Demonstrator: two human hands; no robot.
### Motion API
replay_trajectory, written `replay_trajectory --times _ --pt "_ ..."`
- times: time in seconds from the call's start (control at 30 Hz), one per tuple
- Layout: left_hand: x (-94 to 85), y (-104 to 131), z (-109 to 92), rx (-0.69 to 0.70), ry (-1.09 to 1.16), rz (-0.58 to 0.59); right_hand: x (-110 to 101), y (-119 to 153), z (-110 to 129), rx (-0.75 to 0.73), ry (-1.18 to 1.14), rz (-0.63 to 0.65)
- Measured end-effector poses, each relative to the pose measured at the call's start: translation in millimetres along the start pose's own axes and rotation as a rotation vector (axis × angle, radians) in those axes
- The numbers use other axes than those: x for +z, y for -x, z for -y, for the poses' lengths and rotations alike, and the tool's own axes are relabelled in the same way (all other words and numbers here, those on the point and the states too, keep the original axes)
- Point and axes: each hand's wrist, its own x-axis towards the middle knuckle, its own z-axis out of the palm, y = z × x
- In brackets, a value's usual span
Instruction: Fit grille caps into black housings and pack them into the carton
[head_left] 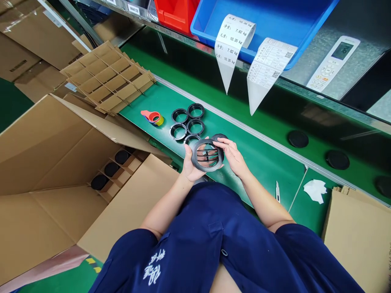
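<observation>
A round black air vent (208, 156) with slats across its opening is held up in front of my body. My left hand (192, 165) grips its left side, thumb up along the rim and fingers underneath. Against the upper right rim rest the fingers of my right hand (233, 156), bent over the edge. Another dark round piece (219, 137) shows just behind the vent, partly covered by my right fingers. Beyond my hands, several black rings (187, 122) lie grouped on the green bench (256, 162); the nearest is partly hidden by the vent.
Left of the rings lies a red tape dispenser (152, 117). An open carton (61, 162) with black round parts (111, 169) in dividers stands at left, below a cardboard divider grid (106, 77). A utility knife (277, 191) and white paper (315, 191) lie at right. Labels (233, 40) hang overhead.
</observation>
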Motion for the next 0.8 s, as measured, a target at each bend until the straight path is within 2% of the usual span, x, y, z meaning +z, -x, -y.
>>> replay_trajectory --times 0.13,0.27,0.37,0.5,0.57,0.7,0.73,0.8 --pt "-21.7 -8.4 -11.1 -0.005 0.048 -0.092 18.4 2.1 -15.6 -0.059 0.165 0.073" --pt "-56.0 -15.7 -15.2 -0.115 0.057 -0.228 41.2 4.0 -39.6 -0.207 0.309 0.34" --pt "-72.3 -19.8 -11.2 -0.191 0.051 -0.275 58.5 -2.7 -53.6 -0.147 0.278 0.519" --pt "-85.7 -26.0 -13.5 -0.142 0.081 -0.282 88.1 -27.4 -64.7 -0.031 0.208 0.668" --pt "-99.3 -29.9 -22.4 -0.117 0.019 -0.403 106.3 -46.9 -72.0 -0.004 0.239 0.629" --pt "-141.1 -42.1 -47.2 0.038 -0.235 -0.866 145.1 -90.1 -93.9 0.05 0.479 0.42" --pt "-151.1 -46.1 -52.6 0.071 -0.267 -0.924 154.0 -98.5 -99.7 0.04 0.534 0.41" --pt "-166.6 -53.8 -59.8 0.084 -0.285 -0.945 169.2 -108.5 -109.4 0.011 0.605 0.429"
